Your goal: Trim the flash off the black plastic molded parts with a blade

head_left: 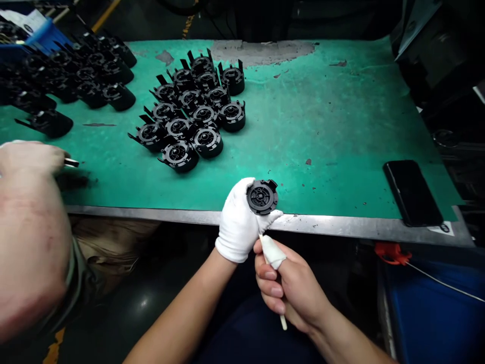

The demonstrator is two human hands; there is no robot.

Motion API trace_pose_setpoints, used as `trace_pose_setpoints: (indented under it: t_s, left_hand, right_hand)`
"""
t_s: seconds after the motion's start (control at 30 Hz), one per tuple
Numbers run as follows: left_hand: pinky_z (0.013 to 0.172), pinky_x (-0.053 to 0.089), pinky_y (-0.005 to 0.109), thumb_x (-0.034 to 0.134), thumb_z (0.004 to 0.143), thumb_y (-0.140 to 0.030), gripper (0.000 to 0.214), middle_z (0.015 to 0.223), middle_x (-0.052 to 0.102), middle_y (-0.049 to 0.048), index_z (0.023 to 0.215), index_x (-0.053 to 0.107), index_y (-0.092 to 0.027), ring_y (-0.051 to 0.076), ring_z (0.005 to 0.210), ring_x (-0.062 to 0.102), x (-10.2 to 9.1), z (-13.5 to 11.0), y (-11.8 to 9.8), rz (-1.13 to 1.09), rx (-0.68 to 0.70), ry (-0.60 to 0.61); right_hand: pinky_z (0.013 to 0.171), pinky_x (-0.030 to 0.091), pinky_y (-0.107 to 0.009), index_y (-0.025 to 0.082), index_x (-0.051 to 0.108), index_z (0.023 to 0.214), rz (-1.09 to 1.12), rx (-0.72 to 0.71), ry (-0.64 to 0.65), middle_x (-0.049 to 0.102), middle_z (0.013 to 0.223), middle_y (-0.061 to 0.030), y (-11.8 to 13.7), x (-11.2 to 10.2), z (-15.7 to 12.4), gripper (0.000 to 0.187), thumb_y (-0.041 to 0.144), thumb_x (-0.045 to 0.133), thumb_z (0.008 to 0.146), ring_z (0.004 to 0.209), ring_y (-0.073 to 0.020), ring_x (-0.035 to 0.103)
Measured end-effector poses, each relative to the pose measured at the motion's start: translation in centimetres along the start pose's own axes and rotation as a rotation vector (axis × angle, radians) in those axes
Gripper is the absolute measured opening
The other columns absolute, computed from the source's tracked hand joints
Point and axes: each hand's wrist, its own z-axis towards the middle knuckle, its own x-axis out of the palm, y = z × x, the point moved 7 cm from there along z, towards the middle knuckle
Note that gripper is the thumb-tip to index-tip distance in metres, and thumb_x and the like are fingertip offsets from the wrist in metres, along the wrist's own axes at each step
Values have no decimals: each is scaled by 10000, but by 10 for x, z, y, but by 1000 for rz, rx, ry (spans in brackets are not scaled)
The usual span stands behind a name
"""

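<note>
1 ridged round part, slim stick

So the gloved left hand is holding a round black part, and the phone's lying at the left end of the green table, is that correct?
Not quite: the head view shows the phone at the right end of the green table. The gloved left hand is indeed holding a round black part.

The left hand holds a black part, the right a tool.
</note>
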Motion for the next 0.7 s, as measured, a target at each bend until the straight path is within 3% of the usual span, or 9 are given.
trace_pose_setpoints:
  t_s: [0.1,0.3,0.4,0.47,0.6,0.7]
  left_hand:
    - [1076,476,461,848,641,-600,923,1322,555,128,1345,417,-187,307,1227,577,-2,-2,1,16,-16,-31]
    - [1072,478,452,842,677,-546,843,1291,579,129,1321,432,-188,303,1198,591,-1,-3,-4,31,-7,-54]
    - [1111,450,459,821,717,-485,765,1307,570,148,1302,443,-169,312,1243,562,0,-2,-10,32,-9,-41]
    - [1128,440,464,816,719,-436,744,1299,575,152,1301,450,-152,313,1248,560,-2,-1,-13,22,-12,-23]
    - [1186,388,495,740,774,-312,758,1444,504,161,1430,389,-163,316,1370,479,-17,9,-9,-64,19,99]
    - [1248,296,468,600,881,-230,676,1581,381,99,1507,346,-221,265,1472,359,-33,18,5,-185,54,208]
  right_hand:
    - [322,232,-124,202,561,956,88,-35,-44,380,626,85,-4,-4,5,260,430,664,885,442,-40,234]
    - [320,198,-108,223,552,932,109,-162,15,361,613,83,-9,1,-1,140,359,567,961,429,-42,200]
    - [327,225,-113,238,511,845,95,-344,78,321,565,88,13,7,-13,297,490,477,999,405,-49,195]
    - [330,252,-123,243,507,839,69,-465,50,319,561,83,35,4,-19,314,499,443,1011,401,-57,214]
    - [348,312,-150,248,541,886,-64,-569,-104,404,620,60,67,-21,-22,263,468,466,1010,423,-65,328]
    - [385,351,-181,266,570,959,-198,-628,-178,458,642,53,78,-45,-21,234,474,473,1007,452,-79,409]
